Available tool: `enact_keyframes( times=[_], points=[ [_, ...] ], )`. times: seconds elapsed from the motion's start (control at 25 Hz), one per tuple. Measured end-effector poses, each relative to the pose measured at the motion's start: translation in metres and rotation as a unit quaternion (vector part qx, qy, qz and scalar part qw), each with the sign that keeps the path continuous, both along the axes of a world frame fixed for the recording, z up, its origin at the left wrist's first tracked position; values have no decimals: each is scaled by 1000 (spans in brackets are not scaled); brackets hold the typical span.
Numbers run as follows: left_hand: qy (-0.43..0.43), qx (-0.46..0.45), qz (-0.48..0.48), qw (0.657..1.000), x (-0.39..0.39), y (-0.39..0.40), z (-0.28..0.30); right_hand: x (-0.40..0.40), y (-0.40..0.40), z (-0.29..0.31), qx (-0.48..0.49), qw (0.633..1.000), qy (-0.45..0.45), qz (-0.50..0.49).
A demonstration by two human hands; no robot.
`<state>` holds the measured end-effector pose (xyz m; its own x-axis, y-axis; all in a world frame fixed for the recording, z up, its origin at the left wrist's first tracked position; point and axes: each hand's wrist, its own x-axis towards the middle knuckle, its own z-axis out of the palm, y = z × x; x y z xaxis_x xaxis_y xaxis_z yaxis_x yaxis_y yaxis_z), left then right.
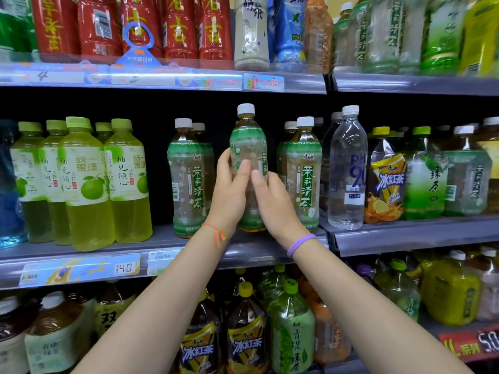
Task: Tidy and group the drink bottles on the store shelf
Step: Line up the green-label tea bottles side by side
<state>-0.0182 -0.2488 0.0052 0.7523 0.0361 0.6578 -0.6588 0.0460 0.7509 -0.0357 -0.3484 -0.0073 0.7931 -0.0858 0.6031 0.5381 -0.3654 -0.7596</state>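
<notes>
A grey store shelf (pixel 167 245) carries rows of drinks. The tea bottle (pixel 247 141) stands upright, cap up, at the middle tier's front between 2 like bottles. The left hand (pixel 229 190) and right hand (pixel 272 201) clasp it, fingers (pixel 244 168) wrapped around its label.

I see a white-capped bottle (pixel 247 147) with a green, flower-printed label over pale amber tea, yellow-green drinks (pixel 89 184) with lime caps at left, red bottles (pixel 178 28) lettered in gold above, and a clear blue-lettered water bottle (pixel 348 168).
</notes>
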Motion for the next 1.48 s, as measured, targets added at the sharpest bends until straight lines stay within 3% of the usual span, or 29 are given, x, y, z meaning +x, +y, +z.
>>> enact_keyframes(
  times=[0.16,0.32,0.56,0.96,1.32,1.48],
  points=[
    [16,8,-31,999,7,2,-9,-5,-7,-3,-47,999,11,-1],
    [46,25,15,999,22,4,-14,-7,-9,-8,-70,997,-6,-26],
    [11,59,113,992,2,0,-8,1,-3,-10,-34,995,-71,-65],
    [41,44,55,997,33,-1,-6,12,2,-8,-15,992,-91,-81],
    [93,8,26,995,56,-2,-21,25,2,-15,-73,988,-57,-120],
    [150,-74,-4,986,47,-1,-8,23,4,-10,-96,985,-41,-138]
  ],
)
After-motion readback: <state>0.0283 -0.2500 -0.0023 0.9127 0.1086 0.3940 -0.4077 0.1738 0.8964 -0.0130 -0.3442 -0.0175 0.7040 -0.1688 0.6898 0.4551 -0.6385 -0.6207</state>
